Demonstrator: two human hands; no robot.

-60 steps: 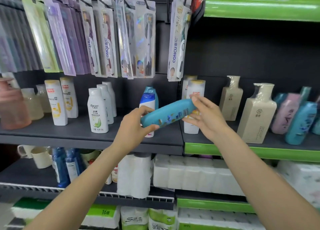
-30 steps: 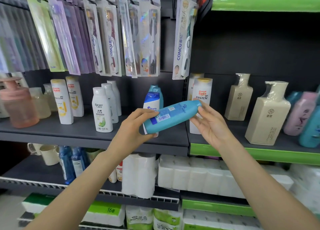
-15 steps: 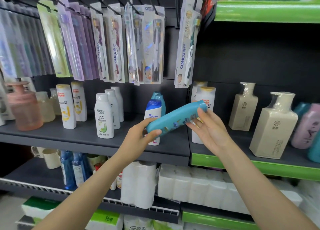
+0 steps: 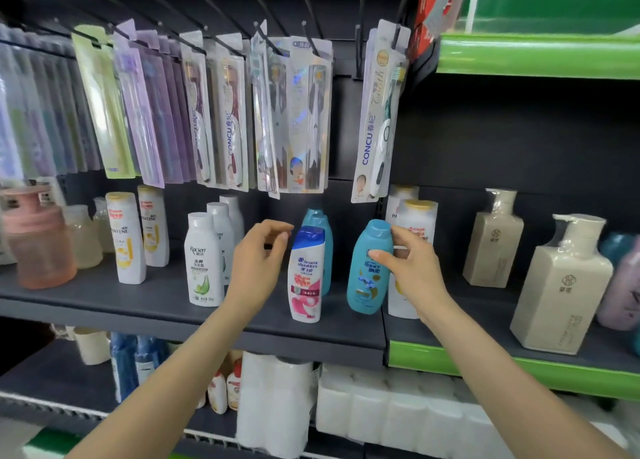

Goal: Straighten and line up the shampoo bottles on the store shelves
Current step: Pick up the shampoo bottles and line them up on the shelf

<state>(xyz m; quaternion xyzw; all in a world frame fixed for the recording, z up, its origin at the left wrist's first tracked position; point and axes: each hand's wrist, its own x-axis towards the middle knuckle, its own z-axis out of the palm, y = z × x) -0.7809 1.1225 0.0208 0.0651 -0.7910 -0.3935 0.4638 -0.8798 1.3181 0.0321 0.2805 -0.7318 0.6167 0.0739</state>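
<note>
We see a teal bottle (image 4: 369, 268) with a blue-and-gold flower print near the right edge of the dark grey shelf (image 4: 156, 306); beside it a white bottle (image 4: 306, 278) with a blue cap and pink swirls; a white bottle with a green lime (image 4: 204, 261); white bottles with gold caps (image 4: 126, 239); a translucent pink jug (image 4: 40, 240) toward the left edge; cream pump bottles (image 4: 561, 285) above a bright green shelf lip (image 4: 519, 368).

Packaged toothbrushes (image 4: 304, 119) hang in rows from black pegs (image 4: 263, 1) above both grips. Below them, wrapped white toilet paper rolls (image 4: 391, 410) fill the lower shelf. Low and left of the grips sit pale cups (image 4: 91, 346). Red boxes (image 4: 424, 12) stand up high, toward the right.
</note>
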